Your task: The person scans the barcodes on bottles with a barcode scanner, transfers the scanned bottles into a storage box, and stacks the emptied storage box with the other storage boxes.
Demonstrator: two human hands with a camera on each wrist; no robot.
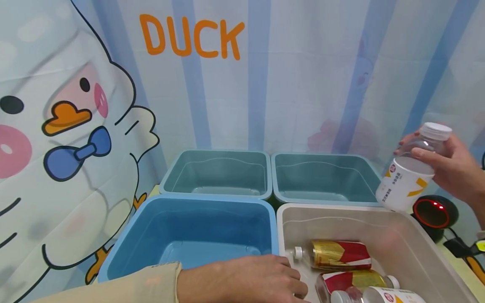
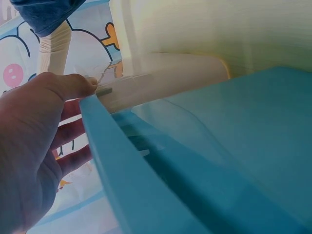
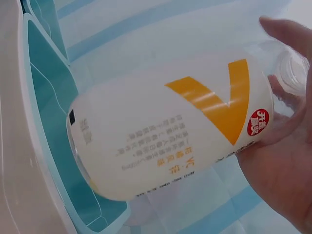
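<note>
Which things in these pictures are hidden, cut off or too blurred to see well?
- Head view: the bottles in the white bin are cut by the lower edge, partly behind the left hand.
- Left wrist view: the blue bin hides the fingers; the background is blurred.
- Right wrist view: the small print on the held bottle in the right hand is unreadable.

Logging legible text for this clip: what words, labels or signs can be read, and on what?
"DUCK": orange letters on the backdrop.
"VC": on the label of the bottle that the right hand holds, upside down in the right wrist view.
Chinese characters in the bottle's red round mark and small print: too small to read.
Cans in the white bin: no readable text.
</note>
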